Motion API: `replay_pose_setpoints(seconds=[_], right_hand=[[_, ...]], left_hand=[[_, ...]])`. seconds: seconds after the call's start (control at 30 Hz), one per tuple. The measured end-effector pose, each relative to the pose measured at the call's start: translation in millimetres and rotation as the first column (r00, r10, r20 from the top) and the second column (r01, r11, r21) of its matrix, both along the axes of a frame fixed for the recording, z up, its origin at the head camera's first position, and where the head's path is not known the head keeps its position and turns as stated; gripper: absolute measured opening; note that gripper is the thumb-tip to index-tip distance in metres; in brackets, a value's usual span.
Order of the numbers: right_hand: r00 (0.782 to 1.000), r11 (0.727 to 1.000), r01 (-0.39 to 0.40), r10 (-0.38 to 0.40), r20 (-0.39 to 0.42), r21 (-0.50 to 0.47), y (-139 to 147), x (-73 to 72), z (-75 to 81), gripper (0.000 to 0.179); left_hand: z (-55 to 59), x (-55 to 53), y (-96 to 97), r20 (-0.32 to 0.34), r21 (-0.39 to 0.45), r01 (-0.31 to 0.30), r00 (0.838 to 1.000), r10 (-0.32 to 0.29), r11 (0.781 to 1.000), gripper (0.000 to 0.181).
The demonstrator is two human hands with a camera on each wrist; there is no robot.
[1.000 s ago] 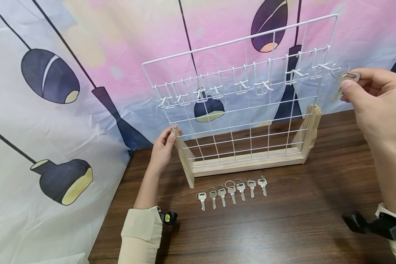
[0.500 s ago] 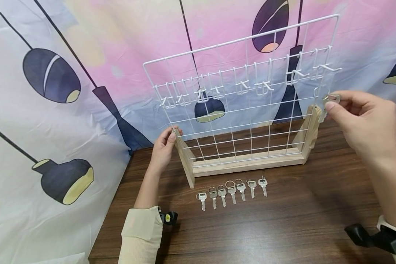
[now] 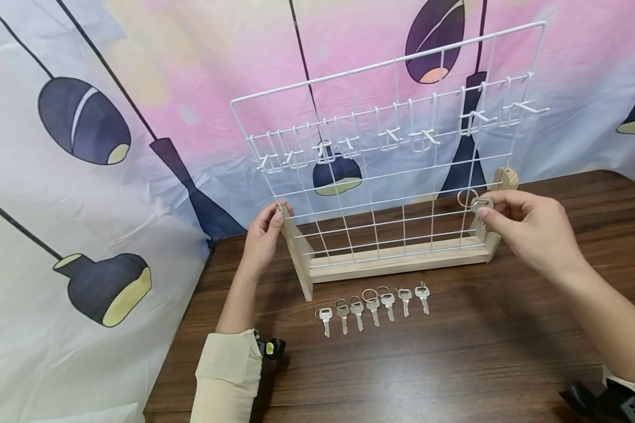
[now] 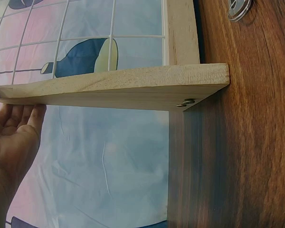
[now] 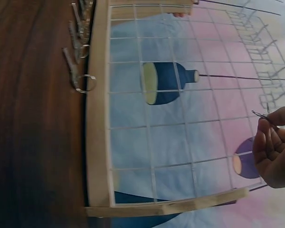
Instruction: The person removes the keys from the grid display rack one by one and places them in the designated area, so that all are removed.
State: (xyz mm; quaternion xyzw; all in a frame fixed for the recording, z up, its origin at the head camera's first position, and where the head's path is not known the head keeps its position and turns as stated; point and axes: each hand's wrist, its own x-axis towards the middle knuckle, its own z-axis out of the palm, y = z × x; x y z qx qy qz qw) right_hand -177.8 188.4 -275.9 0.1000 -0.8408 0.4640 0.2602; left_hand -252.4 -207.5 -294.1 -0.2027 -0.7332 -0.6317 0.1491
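My left hand (image 3: 261,241) holds the upper end of the wooden upright (image 3: 295,252) at the rack's left side. In the left wrist view, the fingers lie along one face of that upright (image 4: 114,83). Between thumb and fingers, my right hand (image 3: 534,232) pinches a silver key (image 3: 483,204) by its head. The key's ring points left, in front of the grid's lower right part; its blade is mostly hidden. In the right wrist view, the ring (image 5: 260,115) sticks out past the fingertips. White wire hooks (image 3: 425,138) hang bare along the grid's upper rows.
Several keys with rings (image 3: 372,304) lie in a row on the dark wood table (image 3: 428,376), in front of the rack's wooden base bar (image 3: 397,259). A printed cloth (image 3: 190,59) hangs behind. The rightmost hook (image 3: 529,108) juts out past the grid's edge.
My right hand has moved down and left with the key, from beside the rightmost hook to the grid's lower right. My left hand has stayed on the upright.
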Motion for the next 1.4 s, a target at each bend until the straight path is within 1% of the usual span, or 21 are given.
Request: replay_pose_setpoints(seconds=[0.07,0.17,0.3,0.43,0.53,0.7,0.77,1.0,1.13,1.17,1.2,1.27,1.37,1.4], right_hand=[[1.000,1.000,-0.016,0.016,0.017,0.023,-2,-1.0,-4.3,0.014],[0.999,0.998,-0.041,0.040,0.035,0.050,-6,-3.3,-11.7,0.015],[0.993,0.993,-0.081,0.073,0.093,0.083,-9,-7.0,-24.5,0.016],[0.978,0.986,-0.138,0.120,0.171,0.097,-11,-12.4,-37.6,0.018],[0.963,0.981,-0.177,0.155,0.222,0.085,-13,-17.1,-46.0,0.019],[0.941,0.976,-0.203,0.170,0.293,0.084,-15,-22.4,-57.0,0.017],[0.928,0.975,-0.212,0.177,0.327,0.073,-17,-24.3,-60.8,0.016],[0.859,0.953,-0.301,0.283,0.427,-0.026,-22,-31.1,-74.9,0.017],[0.826,0.946,-0.320,0.308,0.473,-0.057,-23,-33.9,-83.4,0.019],[0.813,0.943,-0.325,0.316,0.489,-0.067,-23,-34.6,-85.4,0.019],[0.798,0.940,-0.332,0.325,0.508,-0.080,-23,-35.2,-87.4,0.018],[0.759,0.931,-0.346,0.351,0.549,-0.116,-23,-36.2,-91.3,0.019],[0.688,0.913,-0.363,0.397,0.607,-0.185,-23,-36.3,-96.1,0.019],[0.669,0.907,-0.369,0.411,0.619,-0.204,-22,-36.1,-97.9,0.019]], left_hand=[[0.0,-0.5,0.0,0.001,0.001,0.006,1.000,-0.006,1.000,0.034],[0.2,-1.1,0.1,0.003,-0.006,0.012,1.000,-0.012,1.000,0.035],[0.4,-2.5,0.8,-0.001,-0.011,0.011,1.000,-0.011,1.000,0.034],[0.1,-3.4,1.5,-0.002,-0.002,0.013,1.000,-0.013,1.000,0.034],[0.3,-3.1,1.6,0.004,0.004,0.013,1.000,-0.013,1.000,0.033],[0.6,-1.7,1.2,0.010,-0.005,0.011,1.000,-0.011,1.000,0.033],[0.6,-1.0,0.7,0.010,-0.008,0.012,1.000,-0.011,1.000,0.034],[0.1,0.0,-0.9,0.008,0.001,0.017,1.000,-0.017,1.000,0.033],[-0.1,0.2,-1.0,0.008,-0.002,0.012,1.000,-0.012,1.000,0.033],[-0.1,0.5,-1.0,0.008,-0.004,0.009,1.000,-0.009,1.000,0.033],[0.0,0.7,-1.0,0.010,-0.006,0.005,1.000,-0.005,1.000,0.033],[0.3,1.1,-0.9,0.013,-0.010,0.000,1.000,0.001,1.000,0.034],[0.7,1.4,-0.7,0.013,-0.014,0.001,1.000,-0.001,1.000,0.035],[0.7,1.4,-0.6,0.013,-0.015,0.002,1.000,-0.002,1.000,0.035]])
